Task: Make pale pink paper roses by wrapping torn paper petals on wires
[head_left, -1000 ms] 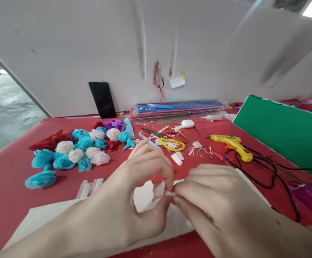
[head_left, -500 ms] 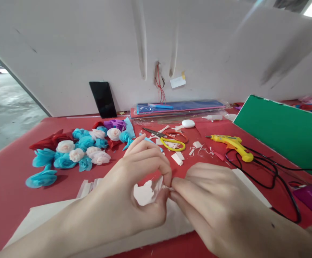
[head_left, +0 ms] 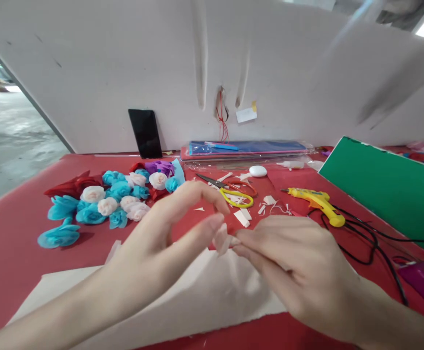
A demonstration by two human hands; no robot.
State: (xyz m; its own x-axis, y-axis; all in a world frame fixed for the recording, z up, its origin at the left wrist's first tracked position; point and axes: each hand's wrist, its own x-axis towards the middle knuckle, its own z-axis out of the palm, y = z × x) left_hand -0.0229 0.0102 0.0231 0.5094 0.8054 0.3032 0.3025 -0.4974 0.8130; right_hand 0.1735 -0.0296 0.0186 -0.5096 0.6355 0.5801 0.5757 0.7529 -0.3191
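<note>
hands [head_left: 295,265] at curled paper [head_left: 220,239], blue sheet [head_left: 266,147] seemingly in plastic sleeve [head_left: 234,158]

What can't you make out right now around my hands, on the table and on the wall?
All in the head view:
Small pale paper piece: its pinched end is hidden by your right hand.
Cream sheet: partly covered by your left forearm.
White note: too small and blurred to read any writing.
Green board and purple object: cut off by the right edge.
</note>
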